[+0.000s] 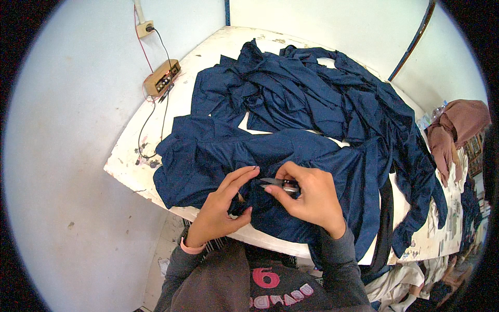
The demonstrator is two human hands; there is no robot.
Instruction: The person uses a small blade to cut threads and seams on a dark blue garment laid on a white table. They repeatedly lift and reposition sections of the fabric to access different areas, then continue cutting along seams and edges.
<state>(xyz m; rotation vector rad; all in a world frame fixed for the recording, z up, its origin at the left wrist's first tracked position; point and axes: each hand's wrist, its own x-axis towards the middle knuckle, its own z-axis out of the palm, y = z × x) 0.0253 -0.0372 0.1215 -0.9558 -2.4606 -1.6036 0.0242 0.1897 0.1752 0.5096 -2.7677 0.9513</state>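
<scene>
Thread snips (281, 184) with a dark blade pointing left are in my right hand (313, 195), pinched between thumb and fingers. My left hand (222, 204) is just left of the blade tips, its fingers stretched out and the thumb apart from them. It rests against a navy blue garment (208, 156) spread in folds over the near part of the table. Whether a little of the cloth is caught under the left fingers is hard to see. Both hands are over the garment's near edge.
More navy garments (312, 99) lie heaped behind on the white table (130, 151). A wooden box with sockets and cables (162, 78) sits at the table's far left, by the wall. At the right a person in a brown head covering (457, 130) is close to the table edge.
</scene>
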